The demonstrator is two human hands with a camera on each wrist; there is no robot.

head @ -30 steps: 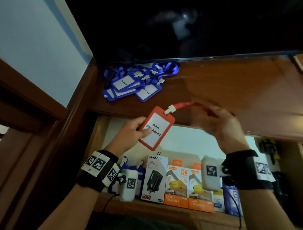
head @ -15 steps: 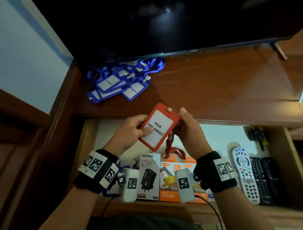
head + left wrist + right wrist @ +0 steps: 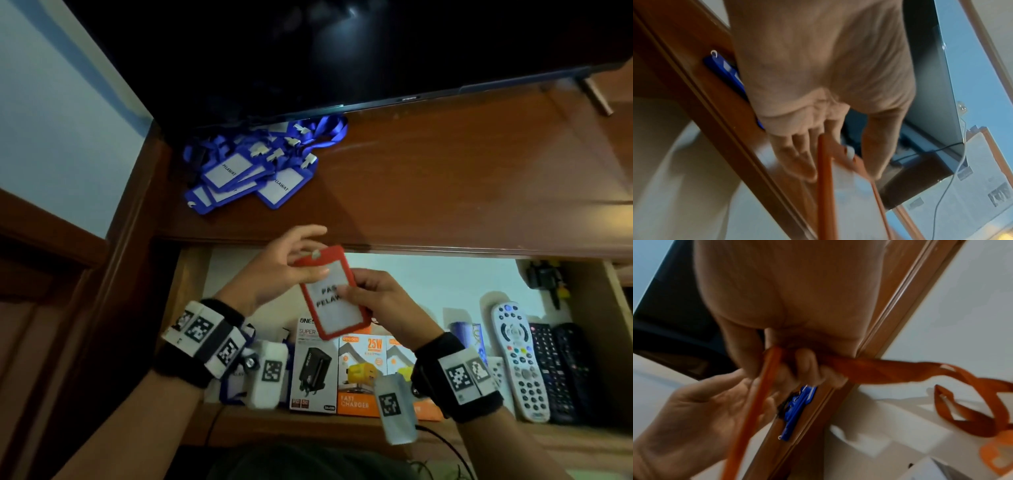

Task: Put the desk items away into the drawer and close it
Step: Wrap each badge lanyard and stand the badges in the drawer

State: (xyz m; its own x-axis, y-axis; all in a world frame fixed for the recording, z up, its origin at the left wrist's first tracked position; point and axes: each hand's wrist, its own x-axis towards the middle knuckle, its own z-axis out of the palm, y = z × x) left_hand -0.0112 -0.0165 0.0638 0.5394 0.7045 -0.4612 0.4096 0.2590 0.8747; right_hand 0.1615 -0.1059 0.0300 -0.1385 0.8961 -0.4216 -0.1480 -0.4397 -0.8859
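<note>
A red badge holder point(image 3: 330, 303) with a white "PAS PELAWAT" card hangs upright over the open drawer point(image 3: 428, 279). My left hand point(image 3: 308, 262) pinches its top, thumb on the front; the left wrist view shows the holder point(image 3: 825, 186) between thumb and fingers point(image 3: 797, 160). My right hand point(image 3: 356, 294) grips the holder's right edge. In the right wrist view its curled fingers point(image 3: 807, 363) bunch the red lanyard point(image 3: 890, 369), which trails into the drawer. A pile of blue badge holders point(image 3: 253, 171) with blue lanyards lies on the desk top point(image 3: 445, 178) at the back left.
The drawer holds charger boxes point(image 3: 363, 373) along its front, several remotes point(image 3: 519, 359) at the right and blue badges point(image 3: 236, 387) at the front left. A dark TV screen point(image 3: 342, 51) stands along the back of the desk. A wooden frame point(image 3: 130, 240) borders the left.
The red holder came down from the desk edge to over the drawer and turned more upright. My right hand went from the stretched lanyard to the holder's edge, with the lanyard bunched.
</note>
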